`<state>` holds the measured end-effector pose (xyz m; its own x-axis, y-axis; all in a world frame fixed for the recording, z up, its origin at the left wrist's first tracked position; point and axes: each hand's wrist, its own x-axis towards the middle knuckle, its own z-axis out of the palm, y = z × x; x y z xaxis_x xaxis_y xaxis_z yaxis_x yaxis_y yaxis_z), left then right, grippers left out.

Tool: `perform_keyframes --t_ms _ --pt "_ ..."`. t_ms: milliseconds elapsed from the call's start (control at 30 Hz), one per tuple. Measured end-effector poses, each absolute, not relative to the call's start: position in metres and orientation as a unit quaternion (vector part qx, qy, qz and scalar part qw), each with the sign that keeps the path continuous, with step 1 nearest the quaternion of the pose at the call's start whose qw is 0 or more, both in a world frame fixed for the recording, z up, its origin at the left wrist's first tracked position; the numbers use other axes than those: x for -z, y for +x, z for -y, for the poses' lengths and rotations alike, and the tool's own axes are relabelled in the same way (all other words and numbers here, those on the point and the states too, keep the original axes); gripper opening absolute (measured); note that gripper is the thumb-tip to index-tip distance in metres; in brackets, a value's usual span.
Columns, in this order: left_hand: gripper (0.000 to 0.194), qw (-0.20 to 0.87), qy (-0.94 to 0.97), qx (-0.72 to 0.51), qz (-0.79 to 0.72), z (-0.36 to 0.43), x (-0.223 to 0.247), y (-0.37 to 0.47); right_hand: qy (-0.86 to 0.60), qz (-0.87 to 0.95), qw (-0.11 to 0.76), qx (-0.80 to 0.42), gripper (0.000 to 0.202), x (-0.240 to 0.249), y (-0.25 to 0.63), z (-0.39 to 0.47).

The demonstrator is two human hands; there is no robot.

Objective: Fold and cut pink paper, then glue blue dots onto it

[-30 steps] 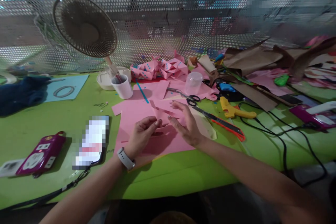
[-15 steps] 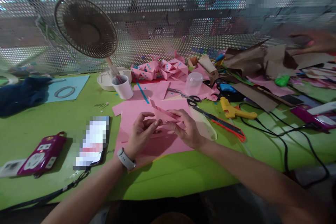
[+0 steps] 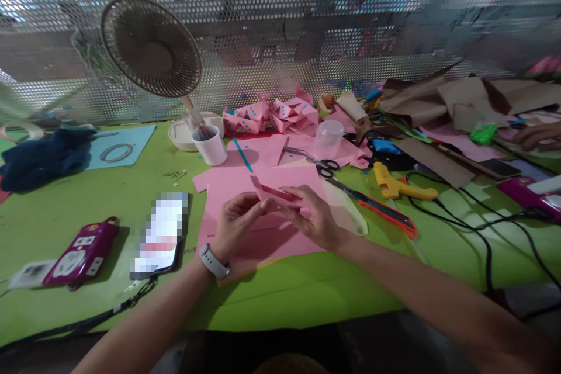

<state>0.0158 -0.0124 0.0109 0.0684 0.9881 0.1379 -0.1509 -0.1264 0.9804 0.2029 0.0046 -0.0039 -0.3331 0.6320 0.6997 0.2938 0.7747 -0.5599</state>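
Pink folded paper (image 3: 274, 194) — pinched between left (image 3: 241, 216) and right fingertips (image 3: 289, 210).

Green tabletop (image 3: 280, 298) gives a passage at lower centre, between the left forearm (image 3: 153, 310) and right forearm (image 3: 407, 274); another lies left of centre, between phone (image 3: 162, 234) and pink sheets (image 3: 284, 245); fan (image 3: 151, 49) and white cup (image 3: 211, 147) obstruct the upper left; scissors (image 3: 325, 168), cutter (image 3: 377, 208), glue gun (image 3: 400, 185) and black cords (image 3: 477, 230) obstruct right of centre.
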Motion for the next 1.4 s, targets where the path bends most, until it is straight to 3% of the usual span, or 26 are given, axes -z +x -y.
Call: perform_keyframes --t_ms 600,1033,1400 --pt "0.027 0.622 0.424 -0.526 -0.395 0.0097 -0.0049 0.0144 -0.297 0.785 0.522 -0.15 0.04 0.0053 0.2038 -0.0027" --pt "0.02 0.596 0.466 -0.528 -0.386 0.0095 -0.0035 0.0138 -0.301 0.782 0.521 -0.164 0.045 0.0056 0.2032 -0.0032" --pt "0.026 0.551 0.495 -0.545 -0.393 0.0096 -0.01 0.0151 -0.311 0.775 0.521 -0.179 0.05 0.0088 0.2035 -0.0045"
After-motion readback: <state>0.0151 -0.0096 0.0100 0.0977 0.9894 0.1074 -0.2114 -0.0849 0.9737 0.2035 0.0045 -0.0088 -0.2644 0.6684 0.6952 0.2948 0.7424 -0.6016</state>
